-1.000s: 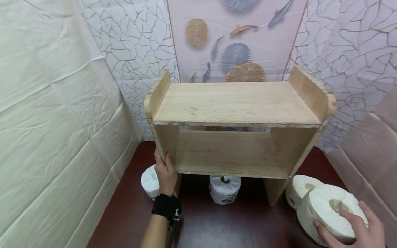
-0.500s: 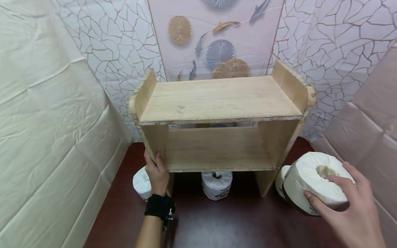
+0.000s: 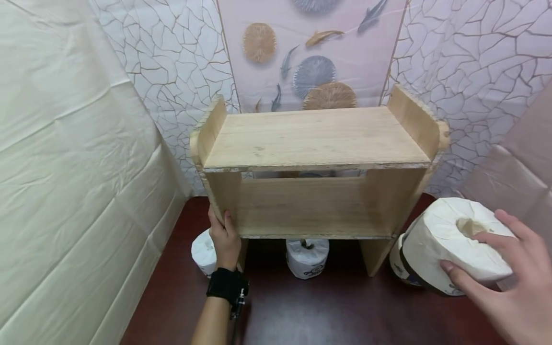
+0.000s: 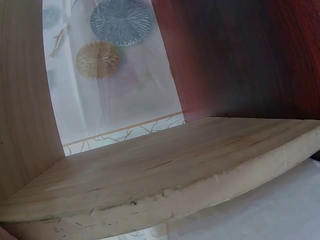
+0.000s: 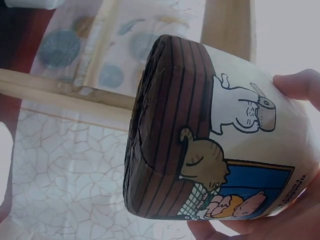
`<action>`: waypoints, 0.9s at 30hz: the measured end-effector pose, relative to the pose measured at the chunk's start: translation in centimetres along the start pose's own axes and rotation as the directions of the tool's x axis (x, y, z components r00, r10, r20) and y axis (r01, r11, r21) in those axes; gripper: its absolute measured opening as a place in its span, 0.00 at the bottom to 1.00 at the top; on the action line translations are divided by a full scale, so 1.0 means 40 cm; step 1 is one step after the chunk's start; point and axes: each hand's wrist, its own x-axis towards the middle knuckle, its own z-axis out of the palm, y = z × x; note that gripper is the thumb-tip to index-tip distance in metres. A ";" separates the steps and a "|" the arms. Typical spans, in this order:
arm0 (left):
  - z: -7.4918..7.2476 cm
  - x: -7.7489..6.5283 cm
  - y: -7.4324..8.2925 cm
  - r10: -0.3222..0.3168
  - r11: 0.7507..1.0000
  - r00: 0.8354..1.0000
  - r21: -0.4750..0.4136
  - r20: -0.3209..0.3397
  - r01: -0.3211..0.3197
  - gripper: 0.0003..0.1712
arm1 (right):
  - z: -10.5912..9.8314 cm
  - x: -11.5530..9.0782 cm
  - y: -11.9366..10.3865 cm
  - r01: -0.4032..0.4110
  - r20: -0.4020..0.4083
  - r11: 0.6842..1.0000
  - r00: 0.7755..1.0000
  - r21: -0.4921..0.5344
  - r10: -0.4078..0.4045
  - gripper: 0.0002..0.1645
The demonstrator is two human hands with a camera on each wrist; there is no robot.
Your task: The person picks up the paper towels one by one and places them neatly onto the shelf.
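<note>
Right hand (image 3: 526, 278) grips a wrapped roll (image 3: 457, 244) at four o'clock, thumb against its side; left hand (image 3: 225, 244) clasps the wooden shelf (image 3: 315, 203) at seven. Watch another roll (image 3: 400, 269) just beyond: a low swing could knock it.

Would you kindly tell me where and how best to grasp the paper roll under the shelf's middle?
I'd grip the paper roll by its round side, coming in low from the front: it stands upright, and the shelf's lower board hides the back of its top, likely hindering a reach from above.
</note>
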 end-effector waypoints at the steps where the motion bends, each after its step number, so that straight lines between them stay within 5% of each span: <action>1: 0.003 0.000 0.001 -0.001 1.000 1.000 0.000 0.006 0.001 0.29 | -0.001 0.004 -0.002 0.011 -0.011 1.000 1.000 0.014 -0.011 0.53; 5: 0.005 0.000 0.004 -0.002 1.000 1.000 0.004 0.007 0.002 0.29 | -0.006 0.021 -0.007 0.033 -0.005 0.999 0.999 0.036 -0.033 0.51; 13: 0.002 0.004 0.005 0.009 1.000 1.000 0.022 0.010 -0.009 0.30 | -0.006 0.056 -0.040 0.003 0.023 0.997 1.000 0.081 -0.004 0.28; 27: -0.008 -0.001 0.008 0.000 0.999 1.000 0.038 0.011 0.000 0.30 | -0.006 0.138 -0.076 0.035 0.125 0.986 0.991 0.164 -0.056 0.32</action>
